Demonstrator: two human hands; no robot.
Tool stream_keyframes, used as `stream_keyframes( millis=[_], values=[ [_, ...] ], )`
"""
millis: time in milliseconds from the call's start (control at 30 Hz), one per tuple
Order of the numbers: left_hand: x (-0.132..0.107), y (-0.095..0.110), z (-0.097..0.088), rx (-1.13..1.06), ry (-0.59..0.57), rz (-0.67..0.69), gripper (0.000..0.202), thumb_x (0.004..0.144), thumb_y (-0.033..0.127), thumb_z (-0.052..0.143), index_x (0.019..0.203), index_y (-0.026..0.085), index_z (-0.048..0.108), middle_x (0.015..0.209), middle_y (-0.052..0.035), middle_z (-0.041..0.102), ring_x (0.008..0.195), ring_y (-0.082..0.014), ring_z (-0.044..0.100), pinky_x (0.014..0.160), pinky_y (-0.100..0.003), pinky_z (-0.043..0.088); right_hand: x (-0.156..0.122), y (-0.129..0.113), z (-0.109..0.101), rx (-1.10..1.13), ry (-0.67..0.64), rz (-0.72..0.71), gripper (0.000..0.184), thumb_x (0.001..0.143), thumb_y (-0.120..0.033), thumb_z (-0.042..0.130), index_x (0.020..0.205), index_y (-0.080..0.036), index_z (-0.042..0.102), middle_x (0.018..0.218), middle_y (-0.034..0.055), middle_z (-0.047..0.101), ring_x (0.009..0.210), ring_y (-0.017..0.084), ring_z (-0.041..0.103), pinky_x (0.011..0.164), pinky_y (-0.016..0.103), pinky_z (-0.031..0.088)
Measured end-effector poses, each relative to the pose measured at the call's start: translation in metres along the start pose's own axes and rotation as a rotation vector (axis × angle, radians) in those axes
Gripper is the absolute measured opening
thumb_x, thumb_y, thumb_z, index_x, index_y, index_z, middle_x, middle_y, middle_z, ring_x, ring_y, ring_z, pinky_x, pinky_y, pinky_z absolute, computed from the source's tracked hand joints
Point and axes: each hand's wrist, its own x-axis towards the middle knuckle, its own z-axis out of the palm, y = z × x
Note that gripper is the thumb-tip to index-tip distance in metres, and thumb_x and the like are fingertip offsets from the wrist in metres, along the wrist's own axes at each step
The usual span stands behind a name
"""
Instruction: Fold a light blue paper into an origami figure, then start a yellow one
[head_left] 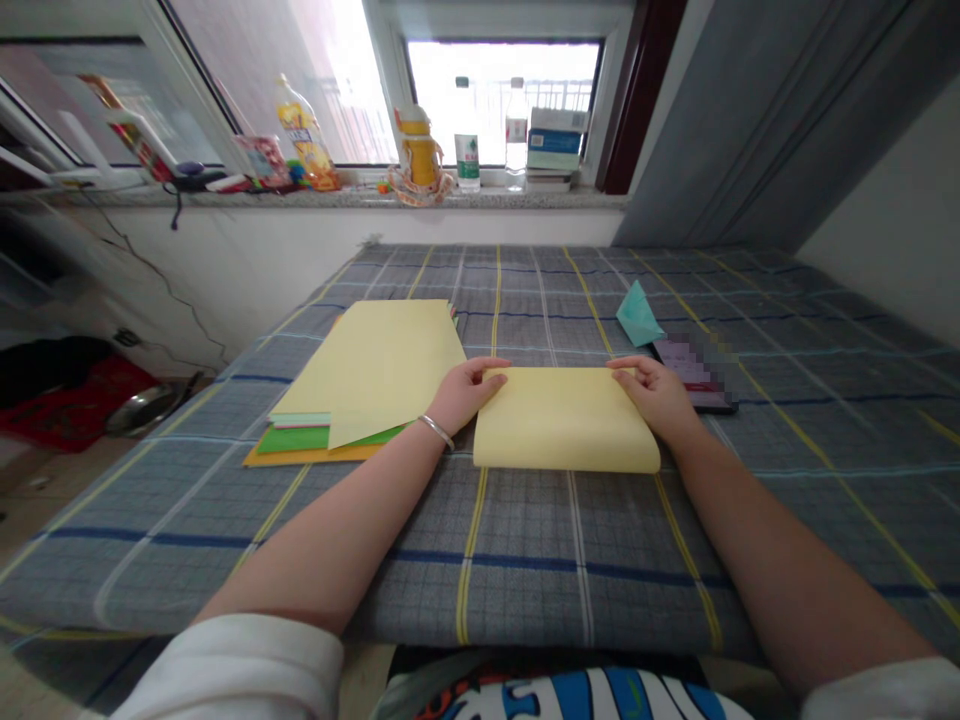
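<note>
A folded yellow sheet is being held down on the checked bed cover between the two hands. Its far left corner is being gripped by the left hand, whose fingers are curled loosely and whose thumb is being laid along the far edge. The far right corner is being gripped in the same way by the right hand, fingers half closed over the paper's edge. The near edge of the sheet, on the wrist side of both hands, is being shown as a soft rounded bend rather than a sharp crease. A thin bracelet is being worn on the left wrist.

Just to the outer side of the left hand, a stack of coloured paper is lying, with a large yellow leaf on top and green and orange leaves showing beneath. Beyond the right hand, a small teal folded paper is resting, and just beside that hand's outer edge a dark flat object is lying, too blurred to be told. Farther beyond both hands, bottles are standing on the window sill.
</note>
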Motion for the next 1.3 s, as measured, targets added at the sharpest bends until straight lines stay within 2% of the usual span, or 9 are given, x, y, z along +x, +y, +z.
stream_keyframes(
  millis=[100, 333, 567, 800, 1167, 1300],
  values=[
    [-0.001, 0.001, 0.000, 0.004, -0.004, 0.001, 0.037, 0.076, 0.037, 0.063, 0.108, 0.018, 0.067, 0.071, -0.0011, 0.065, 0.063, -0.0143, 0.060, 0.056, -0.024, 0.047, 0.001, 0.002, 0.001, 0.087, -0.006, 0.029, 0.028, 0.073, -0.043, 0.063, 0.093, -0.023, 0.062, 0.069, 0.0025, 0.067, 0.055, 0.019, 0.060, 0.048, 0.029, 0.044],
    [0.000, 0.001, 0.000, 0.013, -0.002, 0.024, 0.031, 0.076, 0.033, 0.064, 0.104, 0.019, 0.067, 0.066, -0.0003, 0.063, 0.059, -0.0150, 0.059, 0.053, -0.025, 0.046, 0.002, 0.005, 0.002, 0.145, -0.009, 0.034, 0.024, 0.074, -0.041, 0.064, 0.089, -0.025, 0.059, 0.071, 0.0024, 0.069, 0.059, 0.020, 0.063, 0.052, 0.031, 0.047],
    [0.001, 0.001, -0.001, 0.094, 0.023, 0.043, 0.037, 0.075, 0.035, 0.065, 0.109, 0.021, 0.059, 0.048, 0.0088, 0.042, 0.043, -0.0090, 0.042, 0.044, -0.020, 0.033, 0.002, 0.003, 0.002, 0.147, -0.020, 0.061, 0.021, 0.074, -0.038, 0.064, 0.088, -0.025, 0.057, 0.070, 0.0019, 0.068, 0.058, 0.020, 0.063, 0.050, 0.031, 0.047],
    [0.002, -0.003, 0.000, 0.156, 0.001, 0.068, 0.031, 0.076, 0.036, 0.060, 0.102, 0.021, 0.068, 0.063, 0.0022, 0.057, 0.056, -0.0120, 0.051, 0.050, -0.022, 0.039, 0.005, 0.006, 0.002, 0.146, -0.041, 0.051, 0.020, 0.075, -0.036, 0.063, 0.089, -0.024, 0.057, 0.069, 0.0010, 0.068, 0.056, 0.019, 0.062, 0.048, 0.029, 0.046],
    [0.000, 0.004, -0.001, 0.205, 0.036, 0.064, 0.031, 0.076, 0.034, 0.060, 0.102, 0.020, 0.070, 0.055, 0.0050, 0.046, 0.051, -0.0097, 0.041, 0.049, -0.021, 0.033, 0.008, 0.011, -0.001, 0.087, -0.070, 0.046, 0.022, 0.076, -0.037, 0.062, 0.094, -0.025, 0.057, 0.065, -0.0009, 0.067, 0.051, 0.017, 0.060, 0.043, 0.026, 0.042],
    [0.008, 0.003, -0.002, 0.337, 0.041, 0.080, 0.028, 0.079, 0.034, 0.058, 0.101, 0.022, 0.072, 0.056, 0.0041, 0.050, 0.053, -0.0108, 0.045, 0.051, -0.021, 0.036, 0.015, 0.015, -0.003, -0.030, -0.073, 0.058, 0.025, 0.074, -0.035, 0.063, 0.095, -0.021, 0.063, 0.070, 0.0015, 0.069, 0.055, 0.016, 0.061, 0.047, 0.025, 0.043]
  ],
)
